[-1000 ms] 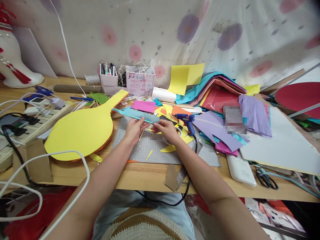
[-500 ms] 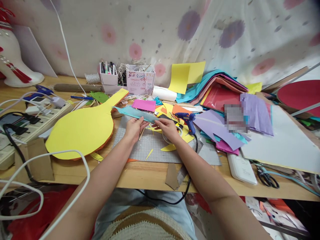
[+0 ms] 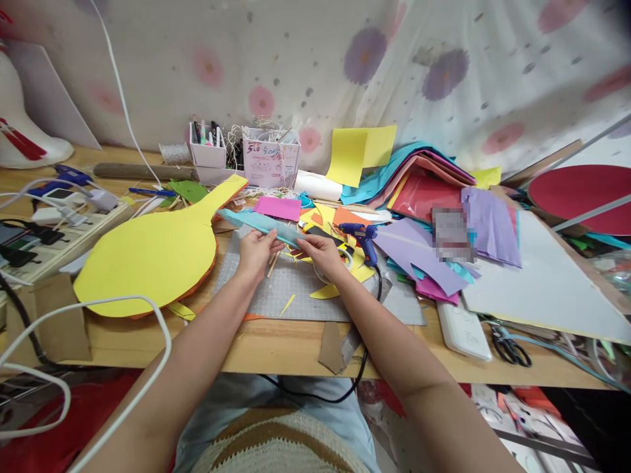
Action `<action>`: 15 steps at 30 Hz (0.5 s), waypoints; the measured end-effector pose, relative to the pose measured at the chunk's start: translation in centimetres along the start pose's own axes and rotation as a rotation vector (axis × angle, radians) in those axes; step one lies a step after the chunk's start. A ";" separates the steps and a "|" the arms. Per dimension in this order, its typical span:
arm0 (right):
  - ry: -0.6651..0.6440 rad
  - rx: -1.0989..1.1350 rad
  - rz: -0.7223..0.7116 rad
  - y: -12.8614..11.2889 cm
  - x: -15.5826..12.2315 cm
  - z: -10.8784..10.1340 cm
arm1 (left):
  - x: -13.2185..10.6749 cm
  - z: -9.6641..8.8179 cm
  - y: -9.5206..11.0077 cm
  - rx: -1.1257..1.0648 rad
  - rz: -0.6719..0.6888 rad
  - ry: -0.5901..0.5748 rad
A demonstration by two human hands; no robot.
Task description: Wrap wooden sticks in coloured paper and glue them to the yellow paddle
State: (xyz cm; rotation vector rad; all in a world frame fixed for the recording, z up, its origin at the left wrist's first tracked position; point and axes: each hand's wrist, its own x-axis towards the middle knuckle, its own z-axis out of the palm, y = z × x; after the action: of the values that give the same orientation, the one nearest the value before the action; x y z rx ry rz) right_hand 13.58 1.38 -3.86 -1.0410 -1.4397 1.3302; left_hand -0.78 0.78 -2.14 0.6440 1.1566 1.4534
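Observation:
Both of my hands pinch a long light-blue paper strip (image 3: pixel 256 223) over a grey cutting mat (image 3: pixel 286 292). My left hand (image 3: pixel 256 251) grips it near the middle, fingers closed on its edge. My right hand (image 3: pixel 318 253) holds its right end, fingers pressed together. The strip's left end points toward a big yellow paddle-shaped cutout (image 3: pixel 148 256) lying to the left. A thin wooden stick (image 3: pixel 273 265) lies by my left hand. A blue glue gun (image 3: pixel 362 235) rests just right of my right hand.
Piles of coloured paper (image 3: pixel 434 197) cover the right side, with a large white sheet (image 3: pixel 542 282) and scissors (image 3: pixel 507 345) near the front edge. A white remote-like device (image 3: pixel 461 328), pen boxes (image 3: pixel 207 148), a power strip (image 3: pixel 44 243) and white cables (image 3: pixel 123 305) also crowd the wooden table (image 3: pixel 276 348).
My hands have slid closer together along the blue strip, the right hand moving left. The view has shifted slightly; the other items lie as before.

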 end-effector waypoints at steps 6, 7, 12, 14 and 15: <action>-0.025 0.041 0.062 -0.3 0.0 0.2 | -0.2 0.0 0.0 -0.004 0.000 -0.007; -0.011 0.057 0.065 -0.3 0.0 0.2 | -0.3 0.1 0.0 -0.014 -0.003 -0.025; 0.024 0.108 0.068 -0.1 0.1 0.3 | -0.8 0.3 0.0 -0.037 -0.044 -0.158; 0.021 0.112 0.070 0.1 0.1 0.4 | -0.8 0.3 -0.2 -0.034 -0.047 -0.136; 0.019 0.111 0.070 0.2 0.1 0.4 | -0.7 0.2 -0.3 -0.030 -0.044 -0.115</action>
State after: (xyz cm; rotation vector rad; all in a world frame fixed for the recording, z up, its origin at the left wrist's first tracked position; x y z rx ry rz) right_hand 13.16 1.35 -4.05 -1.0368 -1.3104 1.4295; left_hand -0.29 0.16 -2.14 0.6687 1.0513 1.3763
